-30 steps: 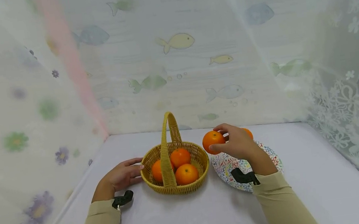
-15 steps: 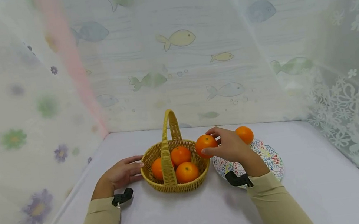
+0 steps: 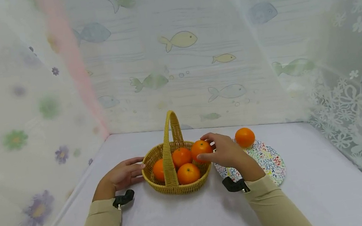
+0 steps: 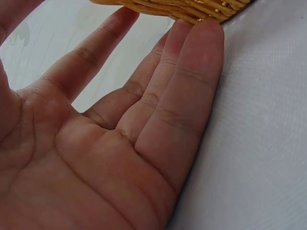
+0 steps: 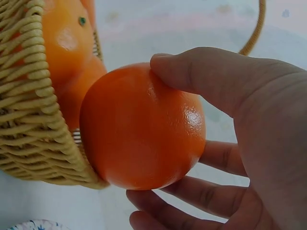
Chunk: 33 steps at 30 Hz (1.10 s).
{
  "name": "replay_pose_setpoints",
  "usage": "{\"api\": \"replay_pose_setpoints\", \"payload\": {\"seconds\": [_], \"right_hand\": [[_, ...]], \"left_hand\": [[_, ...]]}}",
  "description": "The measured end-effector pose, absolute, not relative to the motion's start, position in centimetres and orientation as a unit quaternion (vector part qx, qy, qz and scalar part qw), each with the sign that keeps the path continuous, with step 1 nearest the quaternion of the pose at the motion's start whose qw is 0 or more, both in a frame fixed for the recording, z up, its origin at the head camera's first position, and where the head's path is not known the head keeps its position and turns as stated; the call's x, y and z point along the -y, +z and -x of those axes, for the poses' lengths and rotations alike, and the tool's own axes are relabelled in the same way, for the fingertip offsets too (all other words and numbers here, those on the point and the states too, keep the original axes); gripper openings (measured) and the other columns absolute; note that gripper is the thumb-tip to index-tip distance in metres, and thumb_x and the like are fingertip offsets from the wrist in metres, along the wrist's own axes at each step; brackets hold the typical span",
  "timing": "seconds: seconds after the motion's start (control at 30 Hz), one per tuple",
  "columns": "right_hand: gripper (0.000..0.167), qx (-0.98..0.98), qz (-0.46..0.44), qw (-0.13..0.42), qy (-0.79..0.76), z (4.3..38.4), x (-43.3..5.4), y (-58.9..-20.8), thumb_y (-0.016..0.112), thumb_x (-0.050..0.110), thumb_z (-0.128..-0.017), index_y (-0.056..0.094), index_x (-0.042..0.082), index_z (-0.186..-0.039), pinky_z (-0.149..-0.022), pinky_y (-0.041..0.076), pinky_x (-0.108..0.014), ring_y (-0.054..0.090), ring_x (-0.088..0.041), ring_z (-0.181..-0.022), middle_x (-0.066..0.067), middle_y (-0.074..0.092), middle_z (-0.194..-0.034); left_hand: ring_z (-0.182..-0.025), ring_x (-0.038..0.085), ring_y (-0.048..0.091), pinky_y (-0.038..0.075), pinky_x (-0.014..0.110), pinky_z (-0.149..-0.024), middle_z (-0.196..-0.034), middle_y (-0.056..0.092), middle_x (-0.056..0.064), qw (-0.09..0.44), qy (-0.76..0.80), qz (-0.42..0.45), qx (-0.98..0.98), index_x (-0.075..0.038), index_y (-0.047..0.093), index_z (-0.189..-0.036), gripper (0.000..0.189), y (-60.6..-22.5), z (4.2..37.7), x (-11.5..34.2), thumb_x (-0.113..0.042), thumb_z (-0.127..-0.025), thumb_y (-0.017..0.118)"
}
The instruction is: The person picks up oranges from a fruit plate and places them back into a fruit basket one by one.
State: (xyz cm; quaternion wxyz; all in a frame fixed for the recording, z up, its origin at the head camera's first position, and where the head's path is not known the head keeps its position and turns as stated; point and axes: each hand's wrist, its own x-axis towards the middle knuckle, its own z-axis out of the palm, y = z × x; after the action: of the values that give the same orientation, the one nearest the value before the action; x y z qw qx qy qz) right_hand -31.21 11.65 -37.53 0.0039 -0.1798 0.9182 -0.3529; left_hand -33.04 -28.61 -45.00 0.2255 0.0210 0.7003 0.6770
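Head view: the right hand (image 3: 225,153) grasps an orange (image 3: 201,151) over the basket (image 3: 183,189) at two o'clock, best lowered gently before letting go; open worktop (image 3: 181,222) lies toward six o'clock. Left wrist view: the left hand (image 4: 103,143) touches the basket, fingers extended, gripping nothing. Right wrist view: the orange overlaps the basket edge, seemingly a tight clearance.

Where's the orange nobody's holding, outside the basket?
Right of centre in the head view, that orange sits at the far edge of the patterned plate, just beyond the right hand.

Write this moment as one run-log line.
right hand: holds orange at basket rim | left hand: touches basket | inside basket: three oranges | plate: one orange at far edge
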Motion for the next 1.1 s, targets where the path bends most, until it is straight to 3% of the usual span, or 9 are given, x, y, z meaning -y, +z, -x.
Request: {"api": "replay_pose_setpoints", "payload": {"seconds": [0.43,0.87,1.1], "right_hand": [[0.063,-0.915,0.215,-0.001,-0.341,31.2,-10.8,-38.0,0.081,0.042,-0.088,0.06,0.017,-0.142,-0.099,0.056,-0.046,0.062,-0.025,-0.118,-0.003,0.066,-0.131],[0.064,-0.922,0.203,0.014,-0.33,31.3,-10.2,-38.7,0.081,0.044,-0.089,0.06,0.019,-0.143,-0.11,0.049,-0.051,0.059,-0.026,-0.127,-0.001,0.065,-0.138],[0.062,-0.925,0.193,0.011,-0.329,31.4,-10.1,-39.1,0.081,0.046,-0.088,0.06,0.022,-0.141,-0.107,0.051,-0.049,0.061,-0.023,-0.118,0.0,0.067,-0.133]], "left_hand": [[-0.114,0.018,0.07,0.058,0.039,-0.099,-0.131,0.067,0.004,0.232,0.681,-0.028,-0.694,-0.002,0.038,-0.156,0.061,-44.7,33.1,28.7,-0.019,-0.103,0.064],[-0.116,0.018,0.07,0.058,0.041,-0.1,-0.136,0.066,0.005,0.228,0.676,-0.027,-0.7,-0.002,0.035,-0.158,0.065,-45.0,33.2,28.8,-0.02,-0.103,0.065],[-0.116,0.019,0.07,0.058,0.042,-0.101,-0.137,0.065,0.006,0.227,0.677,-0.029,-0.7,-0.002,0.035,-0.158,0.065,-45.2,33.2,28.9,-0.021,-0.103,0.065]]}}
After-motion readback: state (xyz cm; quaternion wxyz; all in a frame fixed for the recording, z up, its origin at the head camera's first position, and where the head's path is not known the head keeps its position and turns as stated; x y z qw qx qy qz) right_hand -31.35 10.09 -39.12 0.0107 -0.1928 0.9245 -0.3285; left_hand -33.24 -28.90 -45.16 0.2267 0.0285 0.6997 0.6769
